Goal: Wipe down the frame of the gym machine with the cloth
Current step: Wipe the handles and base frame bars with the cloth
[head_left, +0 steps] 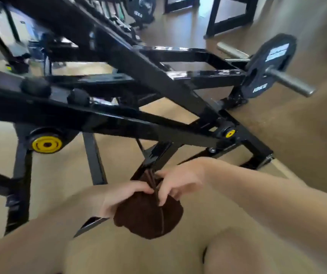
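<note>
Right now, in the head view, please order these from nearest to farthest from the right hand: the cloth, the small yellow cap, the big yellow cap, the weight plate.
From the right hand:
1. Cloth, held in both hands, just below it.
2. Small yellow cap, up and to the right on the frame.
3. Big yellow cap, far left.
4. Weight plate, top right, on its peg.

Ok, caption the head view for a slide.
Both hands hold a brown cloth by the black gym machine frame.

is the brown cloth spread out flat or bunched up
Bunched up: the cloth hangs as a rounded wad with folds gathered between both hands.
</note>
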The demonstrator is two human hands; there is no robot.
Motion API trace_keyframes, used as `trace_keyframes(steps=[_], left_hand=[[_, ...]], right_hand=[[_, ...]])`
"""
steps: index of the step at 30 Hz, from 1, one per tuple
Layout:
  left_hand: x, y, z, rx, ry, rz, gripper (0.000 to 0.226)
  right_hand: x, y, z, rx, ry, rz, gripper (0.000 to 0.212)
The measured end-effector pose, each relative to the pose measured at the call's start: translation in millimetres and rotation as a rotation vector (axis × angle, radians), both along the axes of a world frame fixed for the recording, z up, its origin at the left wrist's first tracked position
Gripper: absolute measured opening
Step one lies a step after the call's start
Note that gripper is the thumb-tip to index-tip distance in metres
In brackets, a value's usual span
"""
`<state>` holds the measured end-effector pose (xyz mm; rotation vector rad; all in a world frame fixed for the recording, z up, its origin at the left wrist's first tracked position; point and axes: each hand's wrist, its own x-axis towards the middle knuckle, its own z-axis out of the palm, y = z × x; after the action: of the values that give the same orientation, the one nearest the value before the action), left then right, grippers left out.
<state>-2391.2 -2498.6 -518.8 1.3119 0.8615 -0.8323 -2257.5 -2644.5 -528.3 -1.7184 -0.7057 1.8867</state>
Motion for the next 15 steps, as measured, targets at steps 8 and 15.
trace_keyframes(steps=[8, 15], left_hand=[[77, -96, 91, -0.063, -0.038, -0.064, 0.023], [146, -148, 238, -0.241, -0.12, 0.031, 0.052]], right_hand=[[56, -117, 98, -0.136, 0.103, -0.268, 0.044], [99, -208, 233, -0.114, 0.252, -0.682, 0.043]])
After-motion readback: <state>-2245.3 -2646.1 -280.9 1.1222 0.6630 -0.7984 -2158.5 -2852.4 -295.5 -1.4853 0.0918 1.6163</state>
